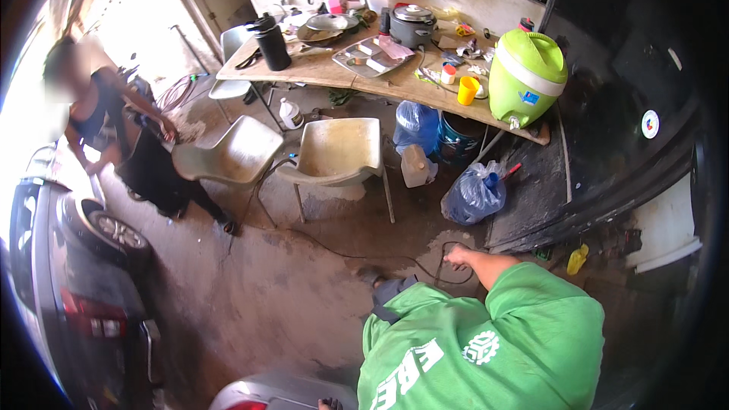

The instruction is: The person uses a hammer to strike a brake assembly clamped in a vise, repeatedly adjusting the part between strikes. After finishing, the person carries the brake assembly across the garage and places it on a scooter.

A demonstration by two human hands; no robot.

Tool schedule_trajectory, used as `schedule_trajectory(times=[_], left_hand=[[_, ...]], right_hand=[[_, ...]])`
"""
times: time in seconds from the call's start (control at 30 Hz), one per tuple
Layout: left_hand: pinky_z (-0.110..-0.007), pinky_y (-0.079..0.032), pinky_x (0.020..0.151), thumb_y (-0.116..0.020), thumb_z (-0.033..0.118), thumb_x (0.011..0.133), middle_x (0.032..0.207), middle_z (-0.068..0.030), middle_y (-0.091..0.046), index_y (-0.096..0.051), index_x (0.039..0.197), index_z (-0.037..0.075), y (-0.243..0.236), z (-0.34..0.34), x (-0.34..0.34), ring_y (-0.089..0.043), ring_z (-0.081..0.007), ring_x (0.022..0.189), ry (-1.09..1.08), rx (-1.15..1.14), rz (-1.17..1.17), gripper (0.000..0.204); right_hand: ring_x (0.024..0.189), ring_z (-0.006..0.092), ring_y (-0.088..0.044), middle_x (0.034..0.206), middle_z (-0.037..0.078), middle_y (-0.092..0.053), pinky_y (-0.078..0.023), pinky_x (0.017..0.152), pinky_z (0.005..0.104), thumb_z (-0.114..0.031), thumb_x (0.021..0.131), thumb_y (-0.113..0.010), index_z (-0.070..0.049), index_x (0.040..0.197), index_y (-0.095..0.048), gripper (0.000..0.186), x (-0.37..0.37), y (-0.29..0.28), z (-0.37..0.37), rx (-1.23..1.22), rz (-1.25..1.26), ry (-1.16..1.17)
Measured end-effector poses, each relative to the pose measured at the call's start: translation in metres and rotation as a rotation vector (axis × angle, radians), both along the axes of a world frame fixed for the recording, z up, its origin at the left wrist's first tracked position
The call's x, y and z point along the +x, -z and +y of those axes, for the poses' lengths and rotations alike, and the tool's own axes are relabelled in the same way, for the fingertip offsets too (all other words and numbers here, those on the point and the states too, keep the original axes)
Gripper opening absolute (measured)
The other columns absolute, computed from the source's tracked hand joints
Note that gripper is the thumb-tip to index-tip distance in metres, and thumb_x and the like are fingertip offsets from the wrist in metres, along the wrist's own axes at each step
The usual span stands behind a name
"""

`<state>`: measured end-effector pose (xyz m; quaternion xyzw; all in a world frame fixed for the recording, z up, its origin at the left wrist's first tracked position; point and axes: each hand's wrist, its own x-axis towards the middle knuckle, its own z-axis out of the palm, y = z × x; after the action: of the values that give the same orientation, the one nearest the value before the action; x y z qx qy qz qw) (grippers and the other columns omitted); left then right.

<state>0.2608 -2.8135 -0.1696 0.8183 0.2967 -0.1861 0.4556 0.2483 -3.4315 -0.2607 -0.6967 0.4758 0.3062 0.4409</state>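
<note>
My right hand reaches out ahead of my green shirt, low over the floor, with its fingers closed. A thin dark cable comes across the floor from the chairs and loops up to these fingers, so the hand appears to grip it. At the lower edge only a few dark fingertips of my left hand show, beside a silver car's rear. The rest of that hand is cut off, and whether it touches the car is unclear.
A cluttered wooden table carries a green drink cooler, pots and cups. Two chairs stand before it. A water-filled plastic bag sits on the floor. At left, another person stands near a dark car.
</note>
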Motion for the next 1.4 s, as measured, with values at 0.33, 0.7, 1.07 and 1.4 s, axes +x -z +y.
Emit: schedule_trajectory(times=[0.33, 0.7, 1.07, 1.4], left_hand=[[-0.043, -0.053, 0.073, -0.070, 0.030, 0.090, 0.082, -0.0183, -0.073, -0.073, 0.095, -0.001, 0.032, -0.028, 0.205, -0.068, -0.0254, 0.074, 0.319, 0.024, 0.086, 0.032], [-0.033, -0.052, 0.057, -0.069, 0.029, 0.096, 0.080, -0.0115, -0.071, -0.068, 0.094, -0.006, -0.071, -0.014, 0.225, -0.066, -0.0174, 0.064, -0.394, 0.092, -0.087, 0.035], [-0.045, -0.053, 0.094, -0.070, 0.041, 0.088, 0.110, -0.0252, -0.072, -0.073, 0.110, -0.002, -0.053, -0.085, 0.206, -0.070, -0.0358, 0.105, -0.392, 0.053, 0.088, 0.048], [-0.044, -0.054, 0.090, -0.072, 0.039, 0.089, 0.106, -0.0259, -0.072, -0.073, 0.106, -0.003, -0.038, 0.019, 0.183, -0.071, -0.0368, 0.102, -0.589, 0.114, 0.056, 0.045]], right_hand=[[0.134, 0.0431, -0.049, 0.146, 0.027, -0.049, -0.041, 0.113, 0.0476, -0.041, 0.089, -0.070, -0.004, 0.138, -0.056, 0.063, 0.239, -0.059, 0.069, -0.374, -0.322, 0.008], [0.084, 0.0205, -0.068, 0.107, 0.015, -0.070, -0.058, 0.068, 0.0345, -0.020, 0.093, -0.073, 0.005, 0.126, -0.062, 0.043, 0.431, -0.020, 0.060, -0.096, -0.511, -0.689], [0.094, 0.0227, -0.072, 0.111, 0.020, -0.071, -0.059, 0.073, 0.0356, -0.028, 0.092, -0.073, 0.003, 0.129, -0.061, 0.051, 0.519, -0.054, 0.171, 0.183, -0.674, -1.409], [0.095, 0.0265, -0.073, 0.114, 0.020, -0.072, -0.057, 0.084, 0.0374, -0.026, 0.094, -0.071, 0.003, 0.132, -0.061, 0.049, 0.516, -0.089, 0.403, 0.509, -0.493, -1.454]])
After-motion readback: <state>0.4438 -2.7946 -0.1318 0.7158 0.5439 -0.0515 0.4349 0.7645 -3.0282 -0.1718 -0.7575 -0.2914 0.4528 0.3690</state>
